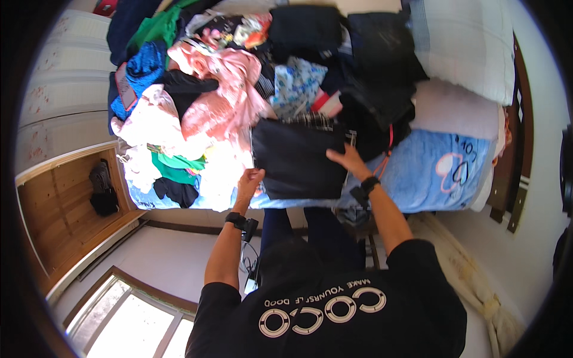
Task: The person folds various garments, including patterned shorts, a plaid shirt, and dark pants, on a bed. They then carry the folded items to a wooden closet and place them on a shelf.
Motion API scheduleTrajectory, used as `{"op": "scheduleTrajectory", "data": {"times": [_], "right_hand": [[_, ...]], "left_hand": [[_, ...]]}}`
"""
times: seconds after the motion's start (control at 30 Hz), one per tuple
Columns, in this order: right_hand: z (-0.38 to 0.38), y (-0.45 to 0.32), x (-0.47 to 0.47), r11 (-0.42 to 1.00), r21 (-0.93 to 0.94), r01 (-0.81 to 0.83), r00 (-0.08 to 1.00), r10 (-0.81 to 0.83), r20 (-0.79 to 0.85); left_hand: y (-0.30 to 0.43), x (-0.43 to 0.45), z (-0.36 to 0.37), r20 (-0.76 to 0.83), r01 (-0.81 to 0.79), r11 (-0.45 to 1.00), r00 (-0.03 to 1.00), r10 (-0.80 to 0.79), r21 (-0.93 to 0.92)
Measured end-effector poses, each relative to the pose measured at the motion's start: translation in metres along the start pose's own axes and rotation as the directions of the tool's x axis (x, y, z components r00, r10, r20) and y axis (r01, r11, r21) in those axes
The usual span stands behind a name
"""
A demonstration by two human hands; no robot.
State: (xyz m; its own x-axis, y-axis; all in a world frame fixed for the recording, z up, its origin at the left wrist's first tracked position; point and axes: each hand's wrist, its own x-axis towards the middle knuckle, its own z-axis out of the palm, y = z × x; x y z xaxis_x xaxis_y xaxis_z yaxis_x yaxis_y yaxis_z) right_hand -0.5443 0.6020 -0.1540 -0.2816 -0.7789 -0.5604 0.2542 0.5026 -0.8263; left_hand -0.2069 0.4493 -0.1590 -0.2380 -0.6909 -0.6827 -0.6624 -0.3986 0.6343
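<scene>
A black folded cloth point(297, 159) lies flat at the near edge of the bed, with a black-and-white checked cloth point(313, 121) showing along its far side. My left hand point(251, 179) is at its near left edge, fingers curled close together; whether they pinch the fabric is unclear. My right hand point(349, 162) rests at its right side, thumb spread over the black cloth and the other fingers partly past the edge. Left of the black cloth lies a brightly lit white garment point(224, 179). A shiny pink garment point(224, 98) lies farther back.
Heaped clothes cover the bed, among them a blue-flowered cloth point(295, 85) and dark garments point(380, 58). A light blue blanket point(438, 170) and a white pillow or quilt point(465, 44) lie at right. An open wooden drawer point(67, 201) holds dark items at left.
</scene>
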Motion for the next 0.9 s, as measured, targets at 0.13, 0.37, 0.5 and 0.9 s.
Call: {"op": "scheduleTrajectory", "data": {"times": [0.13,0.37,0.5,0.9], "right_hand": [[0.016,0.023,0.003,0.970,-0.089,0.227,0.965,-0.236,-0.112],[0.023,-0.020,-0.008,0.598,-0.798,0.073,0.586,-0.673,-0.451],[0.057,-0.062,-0.012,0.638,-0.736,0.226,0.793,-0.560,-0.241],[0.168,0.003,0.060,0.550,-0.832,-0.072,0.995,-0.013,-0.095]], "left_hand": [[0.020,0.022,0.022,-0.057,-0.217,0.895,0.964,0.258,0.391],[0.039,0.007,0.038,-0.013,-0.170,0.849,0.979,0.204,0.499],[0.059,0.011,0.019,0.086,-0.138,0.771,0.990,0.107,0.622],[0.243,0.080,-0.125,0.035,-0.737,0.579,0.627,0.778,0.348]]}}
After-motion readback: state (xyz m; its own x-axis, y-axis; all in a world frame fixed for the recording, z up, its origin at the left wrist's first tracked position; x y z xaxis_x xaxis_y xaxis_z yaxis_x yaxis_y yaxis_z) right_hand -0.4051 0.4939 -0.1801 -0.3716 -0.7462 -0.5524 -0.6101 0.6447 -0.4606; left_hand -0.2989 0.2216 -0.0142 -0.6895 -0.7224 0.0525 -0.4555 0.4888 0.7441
